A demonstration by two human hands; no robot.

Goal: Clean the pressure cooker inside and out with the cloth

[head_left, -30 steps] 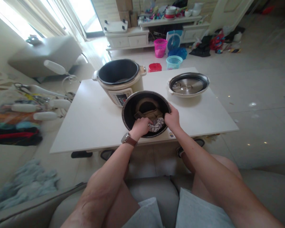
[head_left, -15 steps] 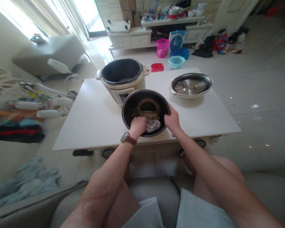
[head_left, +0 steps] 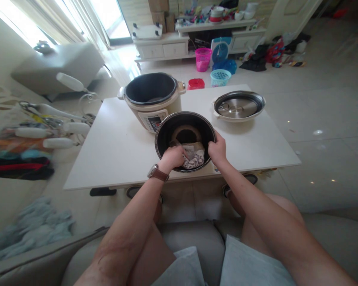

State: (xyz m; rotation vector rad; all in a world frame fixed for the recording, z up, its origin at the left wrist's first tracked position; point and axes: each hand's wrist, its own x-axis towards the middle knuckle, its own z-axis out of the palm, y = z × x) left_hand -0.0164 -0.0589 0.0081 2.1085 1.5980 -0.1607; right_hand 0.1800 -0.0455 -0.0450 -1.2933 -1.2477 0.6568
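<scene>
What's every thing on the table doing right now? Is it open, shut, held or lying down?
black pot: upright on the table, open, held at its rim.
cloth: crumpled inside the black pot, gripped.
left hand: shut on the cloth.
right hand: clamped on the black pot's rim.
cooker: open, lid off.
lid: off, lying flat on the table, apart from the cooker.

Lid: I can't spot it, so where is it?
In the head view, the lid lies on the far right of the table, right of the cooker and beyond the right hand gripping the pot.
</scene>
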